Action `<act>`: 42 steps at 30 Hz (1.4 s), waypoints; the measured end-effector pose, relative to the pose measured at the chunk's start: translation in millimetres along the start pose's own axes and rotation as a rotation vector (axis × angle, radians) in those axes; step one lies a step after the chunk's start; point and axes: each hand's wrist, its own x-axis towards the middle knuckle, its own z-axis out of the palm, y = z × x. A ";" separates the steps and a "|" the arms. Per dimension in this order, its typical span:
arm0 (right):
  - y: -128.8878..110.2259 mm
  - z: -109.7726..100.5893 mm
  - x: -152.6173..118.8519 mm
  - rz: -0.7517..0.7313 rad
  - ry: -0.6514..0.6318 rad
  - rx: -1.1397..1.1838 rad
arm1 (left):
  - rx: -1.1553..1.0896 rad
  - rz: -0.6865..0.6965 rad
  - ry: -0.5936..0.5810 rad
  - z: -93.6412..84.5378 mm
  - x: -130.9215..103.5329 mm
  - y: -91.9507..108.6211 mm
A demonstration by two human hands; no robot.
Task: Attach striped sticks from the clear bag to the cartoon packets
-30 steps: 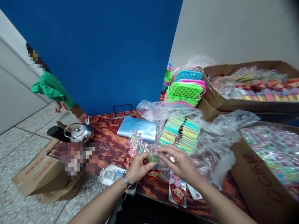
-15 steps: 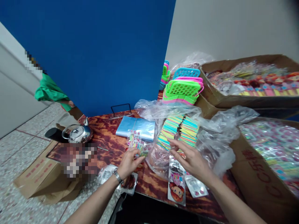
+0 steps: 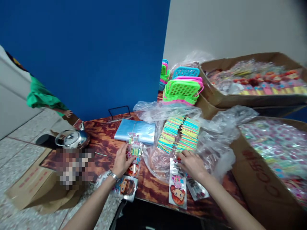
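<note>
My left hand (image 3: pixel 122 162) rests on the left edge of a clear packet (image 3: pixel 135 151) of small coloured sticks with a cartoon print, thumb and fingers apart. Below that wrist lies another cartoon-printed packet (image 3: pixel 127 187). My right hand (image 3: pixel 192 165) has its fingers curled together at the top of a tall cartoon-printed packet (image 3: pixel 177 188); the fingertips partly hide that end. Under the right wrist is a silvery packet (image 3: pixel 198 190). Just beyond this hand, two rows of thin coloured sticks (image 3: pixel 188 132) lie in an opened clear plastic bag (image 3: pixel 158 163).
Blue plastic bags (image 3: pixel 134 130) lie behind the left packet. Stacked coloured baskets (image 3: pixel 182 89) stand at the back. Cardboard boxes (image 3: pixel 254 175) of packets flank the right side. A metal kettle (image 3: pixel 75 139) sits at left, and a person's green sleeve (image 3: pixel 42 95) shows beyond.
My right hand has lowered and its fingers have curled in at the tall packet's top. My left hand has opened out over the stick packet. The view has shifted slightly right.
</note>
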 end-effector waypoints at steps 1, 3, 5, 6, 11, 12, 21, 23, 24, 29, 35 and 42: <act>-4.8 -1.1 0.9 -0.016 0.035 0.004 | -0.006 -0.002 -0.009 -4.2 -2.1 1.7; -23.3 -3.8 2.1 -0.107 0.109 0.050 | -0.022 0.010 -0.020 -17.4 -10.8 3.9; -53.0 -5.7 3.2 -0.273 0.165 0.138 | -0.021 0.070 -0.058 -36.2 -25.7 3.2; -70.1 -5.7 4.1 -0.357 0.182 0.180 | -0.007 0.133 -0.100 -46.5 -35.3 1.5; -136.9 3.5 22.5 -0.507 0.266 0.163 | 0.228 0.503 -0.402 -76.1 -85.6 -16.4; -143.0 5.7 28.6 -0.511 0.277 0.132 | 0.291 0.531 -0.424 -74.9 -92.0 -20.1; -157.6 11.0 64.8 -0.576 0.298 0.025 | 0.428 0.644 -0.434 -57.9 -82.6 -31.2; -159.2 12.7 71.8 -0.579 0.304 0.040 | 0.413 0.667 -0.430 -59.9 -79.6 -32.9; -159.7 13.5 75.6 -0.579 0.308 0.041 | 0.412 0.677 -0.429 -60.3 -78.5 -33.5; -158.9 15.4 90.6 -0.558 0.350 -0.002 | 0.392 0.722 -0.399 -51.1 -71.5 -30.9; -151.6 20.3 90.8 -0.560 0.389 0.004 | 0.242 0.657 -0.281 -45.8 -67.3 -18.9; -149.0 27.8 91.3 -0.605 0.412 0.001 | -0.061 0.183 0.100 -50.0 -24.0 0.0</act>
